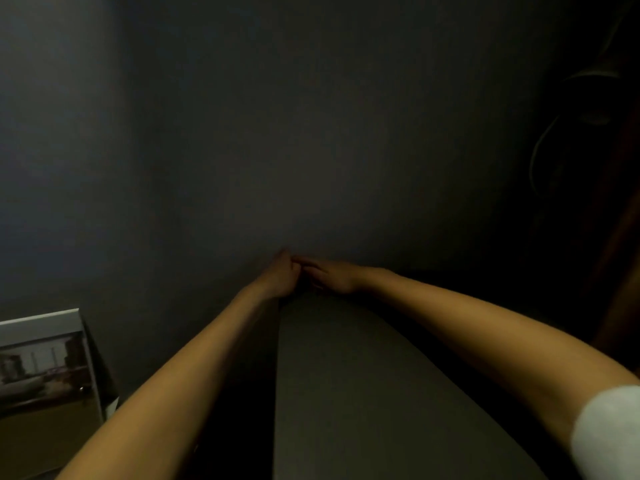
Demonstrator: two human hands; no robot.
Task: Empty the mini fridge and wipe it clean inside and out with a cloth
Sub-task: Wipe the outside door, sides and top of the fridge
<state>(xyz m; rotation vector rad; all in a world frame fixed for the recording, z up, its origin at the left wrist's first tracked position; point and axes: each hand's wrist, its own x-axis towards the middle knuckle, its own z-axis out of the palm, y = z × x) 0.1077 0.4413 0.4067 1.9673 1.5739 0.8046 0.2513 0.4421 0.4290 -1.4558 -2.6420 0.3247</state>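
The scene is very dark. A grey flat top [363,393], apparently the mini fridge, runs away from me to a dark wall. Both my bare arms reach over it to its far edge. My left hand [281,276] sits at the far left corner with its fingers curled; whether they hold anything is hidden. My right hand [330,278] lies on the far edge beside it, fingers stretched out to the left and touching the left hand. No cloth shows in view.
The dark wall [277,133] stands close behind the fridge top. A white-edged box with a printed picture [45,358] stands at the lower left. A thin looped cable [540,150] hangs in the shadow at the upper right.
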